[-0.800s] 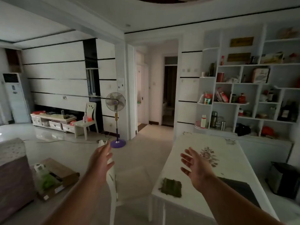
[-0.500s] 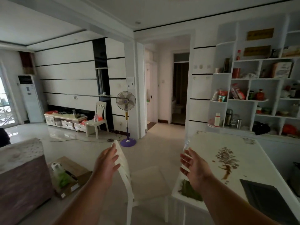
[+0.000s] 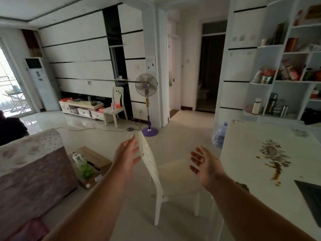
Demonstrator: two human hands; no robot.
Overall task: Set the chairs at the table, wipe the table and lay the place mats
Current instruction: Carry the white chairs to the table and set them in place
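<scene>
A white chair stands just left of the white dining table, its back towards the left and its seat facing the table. My left hand is open beside the left face of the chair's backrest, close to its top. My right hand is open, palm inward, above the right side of the seat near the table's edge. Neither holds anything. A dark place mat lies on the table at the right. A green cloth peeks out behind my right forearm. A second white chair stands far off by the wall.
A patterned cabinet or sofa end fills the left foreground, with a cardboard box beside it. A standing fan with a purple base and a water bottle stand beyond the chair. Wall shelves rise behind the table.
The view has swung left and moved closer to the chair. Both open hands have come nearer to it, the left by the backrest, the right over the seat.
</scene>
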